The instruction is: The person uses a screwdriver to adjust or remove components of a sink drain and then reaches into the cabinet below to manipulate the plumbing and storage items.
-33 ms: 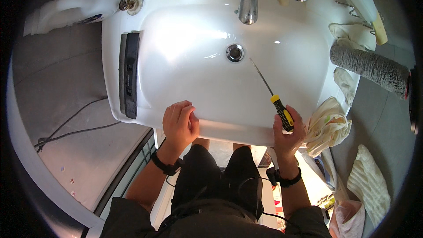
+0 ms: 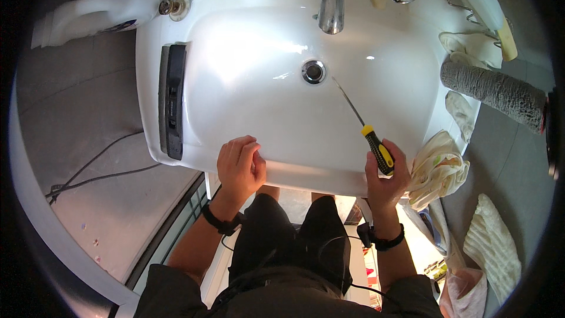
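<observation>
At the far left, a white bottle (image 2: 97, 15) shows by the sink's back corner, and a black bar (image 2: 175, 102) lies along the left rim. Next comes the left hand (image 2: 240, 166), at the front edge of the sink (image 2: 318, 178); its fingers are curled loosely, and I cannot tell whether they hide something small. Farther right, the round drain (image 2: 313, 72) sits below the tap (image 2: 331, 9). The screwdriver (image 2: 373, 142) slants across the basin, its tip just right of the drain; whether it touches the glaze cannot be told. The right hand (image 2: 391, 178) holds its black and yellow handle between thumb and fingers, near a crumpled cloth (image 2: 439, 168). Working well here, I judge, means a firm but relaxed grip, slow moves of the tip, no scraping of metal on the glaze, and the left hand well clear of the point.
</observation>
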Tool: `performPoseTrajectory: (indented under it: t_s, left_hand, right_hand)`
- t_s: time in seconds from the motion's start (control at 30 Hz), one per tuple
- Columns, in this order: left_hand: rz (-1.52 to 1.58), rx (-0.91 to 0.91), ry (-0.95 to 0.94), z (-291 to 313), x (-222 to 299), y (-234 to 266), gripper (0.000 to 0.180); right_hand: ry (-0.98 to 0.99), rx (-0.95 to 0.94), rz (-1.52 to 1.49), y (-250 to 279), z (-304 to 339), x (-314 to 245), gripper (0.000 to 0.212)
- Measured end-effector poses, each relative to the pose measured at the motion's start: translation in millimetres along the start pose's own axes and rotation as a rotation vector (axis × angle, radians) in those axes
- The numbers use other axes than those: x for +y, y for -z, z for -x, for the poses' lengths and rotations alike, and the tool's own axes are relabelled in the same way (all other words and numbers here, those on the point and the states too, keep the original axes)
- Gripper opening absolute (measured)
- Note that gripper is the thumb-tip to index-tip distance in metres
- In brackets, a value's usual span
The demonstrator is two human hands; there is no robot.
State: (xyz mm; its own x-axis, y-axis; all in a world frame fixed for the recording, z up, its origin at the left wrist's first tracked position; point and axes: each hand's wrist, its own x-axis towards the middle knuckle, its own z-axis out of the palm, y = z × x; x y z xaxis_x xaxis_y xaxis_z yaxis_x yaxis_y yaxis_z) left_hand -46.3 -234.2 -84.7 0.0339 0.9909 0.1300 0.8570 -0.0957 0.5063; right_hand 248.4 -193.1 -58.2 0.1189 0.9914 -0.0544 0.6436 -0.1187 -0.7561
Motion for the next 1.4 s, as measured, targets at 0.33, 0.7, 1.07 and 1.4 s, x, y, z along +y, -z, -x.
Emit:
performPoseTrajectory:
  t_s: [0.33, 0.7, 1.07, 1.4]
  left_hand:
    - [-0.036, 0.025, -0.012, 0.8, -1.2, -0.5, 0.026]
    - [-0.005, 0.012, 0.017, 2.3, -0.9, -0.3, 0.027]
    - [0.001, -0.005, 0.029, 2.4, -1.1, 1.1, 0.025]
    - [-0.028, 0.059, -0.023, 1.1, -1.4, -2.0, 0.023]
  right_hand:
    - [-0.013, -0.245, -0.002, -25.5, -94.5, -44.3, 0.030]
    - [0.071, -0.571, 0.230, -87.1, -169.4, -30.4, 0.029]
    - [0.353, -0.618, 0.227, -91.6, -179.3, -27.7, 0.025]
    - [0.460, -0.721, 0.493, -105.8, -160.2, -9.4, 0.034]
